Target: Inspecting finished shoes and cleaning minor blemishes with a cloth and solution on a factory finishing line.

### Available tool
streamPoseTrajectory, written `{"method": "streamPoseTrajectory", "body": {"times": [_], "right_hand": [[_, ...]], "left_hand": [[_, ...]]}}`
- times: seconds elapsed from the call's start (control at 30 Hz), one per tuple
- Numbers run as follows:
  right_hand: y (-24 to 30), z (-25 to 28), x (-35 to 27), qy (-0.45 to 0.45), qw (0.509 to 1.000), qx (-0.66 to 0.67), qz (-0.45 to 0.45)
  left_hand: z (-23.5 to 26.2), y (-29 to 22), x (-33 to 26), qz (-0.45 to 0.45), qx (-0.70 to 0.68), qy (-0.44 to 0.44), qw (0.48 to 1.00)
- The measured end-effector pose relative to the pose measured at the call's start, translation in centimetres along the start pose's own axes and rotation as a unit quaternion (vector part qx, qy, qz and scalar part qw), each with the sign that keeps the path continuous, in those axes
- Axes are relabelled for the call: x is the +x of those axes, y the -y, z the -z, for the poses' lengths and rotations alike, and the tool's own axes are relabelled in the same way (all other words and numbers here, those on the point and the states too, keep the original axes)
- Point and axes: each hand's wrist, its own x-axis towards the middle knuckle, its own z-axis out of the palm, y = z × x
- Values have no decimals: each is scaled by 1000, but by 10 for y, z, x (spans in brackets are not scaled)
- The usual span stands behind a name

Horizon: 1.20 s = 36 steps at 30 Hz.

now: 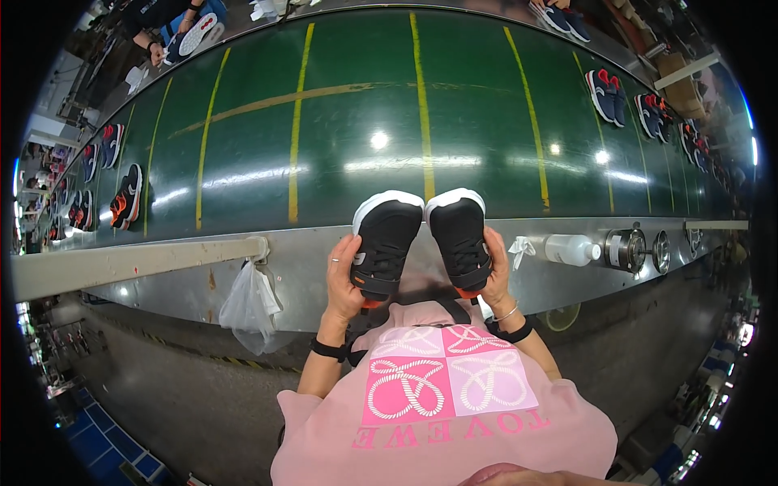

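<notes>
Two black sneakers with white soles and orange at the heels are held side by side over the steel ledge, toes pointing away from me. My left hand [345, 275] is wrapped round the outer heel side of the left sneaker [384, 243]. Around the heel side of the right sneaker [459, 239], my right hand [497, 274] is closed in the same way. The toes reach the near edge of the green conveyor belt [356, 130]. Both palms and the soles' undersides are hidden.
On the steel ledge [316, 283] to the right lie a white plastic bottle [571, 249] and a metal pot [626, 249]. A plastic bag [249, 306] hangs from a beige bar [138, 266] at left. More shoes [126, 197] sit on the belt. Across it, a person handles a sneaker [198, 34].
</notes>
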Motion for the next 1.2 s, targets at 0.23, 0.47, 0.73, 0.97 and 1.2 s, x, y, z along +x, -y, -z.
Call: {"method": "streamPoseTrajectory", "body": {"times": [0.23,0.47,0.73,0.97,1.2], "right_hand": [[2,-1,-1,0,1000,-4,-31],[24,-9,10,95,959,164,-212],[12,-7,3,123,917,133,-354],[16,-6,17,107,900,171,-386],[16,-5,25,123,900,164,-386]], "left_hand": [[-2,-16,12,8,26,-15,1000],[-14,-26,17,159,-120,98,975],[-27,-4,8,290,-221,78,928],[-30,6,11,281,-238,29,929],[-24,2,20,289,-213,39,932]]}}
